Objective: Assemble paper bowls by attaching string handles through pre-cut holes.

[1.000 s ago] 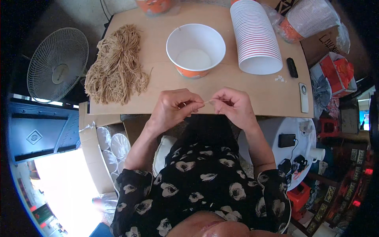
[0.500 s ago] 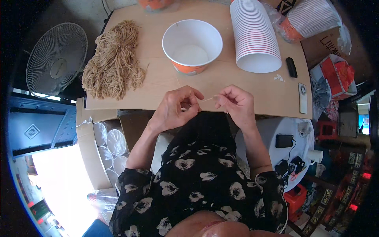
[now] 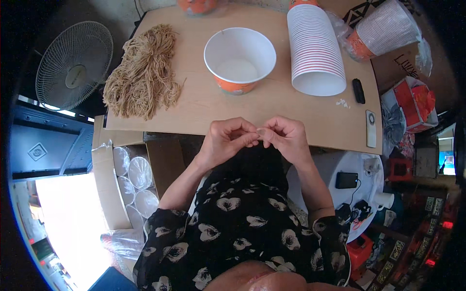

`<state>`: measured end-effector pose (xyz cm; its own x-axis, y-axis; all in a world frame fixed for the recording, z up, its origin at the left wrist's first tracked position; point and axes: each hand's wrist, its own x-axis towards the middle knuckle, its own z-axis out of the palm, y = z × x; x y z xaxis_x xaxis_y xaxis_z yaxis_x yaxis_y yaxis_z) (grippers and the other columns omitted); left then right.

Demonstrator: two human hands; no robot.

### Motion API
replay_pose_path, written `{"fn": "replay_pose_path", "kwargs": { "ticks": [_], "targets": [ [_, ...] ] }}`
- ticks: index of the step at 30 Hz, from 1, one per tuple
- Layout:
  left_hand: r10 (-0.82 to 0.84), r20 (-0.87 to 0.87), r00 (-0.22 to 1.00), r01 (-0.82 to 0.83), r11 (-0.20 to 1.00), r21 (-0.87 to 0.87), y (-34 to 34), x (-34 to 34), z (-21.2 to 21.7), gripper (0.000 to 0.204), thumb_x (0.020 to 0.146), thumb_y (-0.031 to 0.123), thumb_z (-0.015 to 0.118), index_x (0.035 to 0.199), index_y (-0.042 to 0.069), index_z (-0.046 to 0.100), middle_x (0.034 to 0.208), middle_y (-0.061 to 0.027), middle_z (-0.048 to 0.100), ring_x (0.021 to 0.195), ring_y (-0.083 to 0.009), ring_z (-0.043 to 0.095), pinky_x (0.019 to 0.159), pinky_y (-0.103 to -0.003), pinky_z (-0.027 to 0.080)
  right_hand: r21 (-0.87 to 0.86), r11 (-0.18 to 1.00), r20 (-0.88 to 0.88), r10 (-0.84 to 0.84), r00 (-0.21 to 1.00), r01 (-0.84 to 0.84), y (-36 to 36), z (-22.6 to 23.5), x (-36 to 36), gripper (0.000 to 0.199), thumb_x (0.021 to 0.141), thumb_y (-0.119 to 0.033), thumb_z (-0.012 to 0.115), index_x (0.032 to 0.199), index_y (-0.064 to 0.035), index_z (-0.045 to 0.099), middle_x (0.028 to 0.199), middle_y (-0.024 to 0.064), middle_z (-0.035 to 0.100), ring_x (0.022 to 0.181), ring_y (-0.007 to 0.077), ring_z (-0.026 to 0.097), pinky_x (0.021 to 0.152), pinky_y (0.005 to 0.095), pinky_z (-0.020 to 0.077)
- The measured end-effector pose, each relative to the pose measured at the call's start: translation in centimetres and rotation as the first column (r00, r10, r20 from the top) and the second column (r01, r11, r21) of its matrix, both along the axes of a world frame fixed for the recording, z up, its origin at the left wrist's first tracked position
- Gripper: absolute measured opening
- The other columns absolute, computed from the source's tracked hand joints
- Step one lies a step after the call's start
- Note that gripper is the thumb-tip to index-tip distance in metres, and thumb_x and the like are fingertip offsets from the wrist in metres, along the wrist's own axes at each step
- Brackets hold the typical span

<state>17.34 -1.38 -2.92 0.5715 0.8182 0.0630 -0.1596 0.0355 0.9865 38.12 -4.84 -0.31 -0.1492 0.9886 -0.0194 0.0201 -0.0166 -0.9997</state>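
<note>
Just in front of the table's near edge, my left hand (image 3: 231, 139) and my right hand (image 3: 286, 138) meet, thumbs and forefingers pinched together. A thin pale strand (image 3: 260, 134) is between the fingertips, mostly hidden by them. Beyond the hands stands a large white paper bucket (image 3: 240, 72) with an orange outside, its mouth open; a wisp of strand hangs at its far rim. A loose heap of tan, string-like strands (image 3: 145, 72) lies on the left of the table.
A nested stack of white paper buckets (image 3: 318, 58) lies at right, near a black object (image 3: 358, 91), white scraps (image 3: 342, 103) and a flat pale tool (image 3: 371, 128). A fan (image 3: 75, 68) stands left. Below are a carton of wrapped cups (image 3: 109, 194) and a round white stool (image 3: 320, 184).
My hands have come together from a small gap, where the thin strand showed stretched between them. The view has shifted slightly.
</note>
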Motion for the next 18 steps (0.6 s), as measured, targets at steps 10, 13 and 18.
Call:
{"fn": "replay_pose_path", "kwargs": {
  "ticks": [10, 13, 18],
  "targets": [
    [0.79, 0.163, 0.591, -0.739, 0.45, 0.501, -0.8, -8.1, 4.0, 0.012, 0.088, -0.007, 0.068, 0.097, 0.0, 0.073, 0.092, -0.0083, 0.071, 0.082, -0.0121, 0.067, 0.072, -0.024, 0.055, 0.758, 0.53, 0.648, -0.538, 0.539, -0.381, 11.0, 2.7, 1.6, 0.015, 0.084, -0.016, 0.074, 0.098, -0.0096, 0.073, 0.102, 0.0017, 0.072, 0.113, 0.0248, 0.061, 0.107, 0.0458, 0.0347],
    [0.863, 0.142, 0.485, -0.803, 0.375, 0.463, -1.5, -9.0, 3.3, 0.011, 0.087, -0.007, 0.069, 0.096, -0.002, 0.073, 0.091, -0.0087, 0.071, 0.078, -0.012, 0.067, 0.071, -0.024, 0.055, 0.695, 0.572, 0.706, -0.427, 0.565, -0.436, 9.1, 1.8, -1.1, 0.014, 0.082, -0.012, 0.076, 0.095, -0.0081, 0.073, 0.105, 0.0046, 0.072, 0.116, 0.0242, 0.062, 0.11, 0.0456, 0.0332],
    [0.667, 0.028, 0.745, -0.66, 0.73, 0.179, -1.0, -7.0, -1.5, 0.012, 0.09, 0.006, 0.073, 0.097, -0.003, 0.073, 0.082, -0.0058, 0.073, 0.074, -0.0098, 0.069, 0.069, -0.023, 0.056, 0.683, 0.657, 0.657, -0.36, 0.663, -0.32, 6.5, 0.3, -6.7, 0.01, 0.084, -0.015, 0.076, 0.091, -0.0099, 0.073, 0.087, 0.0023, 0.071, 0.095, 0.0185, 0.067, 0.104, 0.0433, 0.0363]
  ]
}}
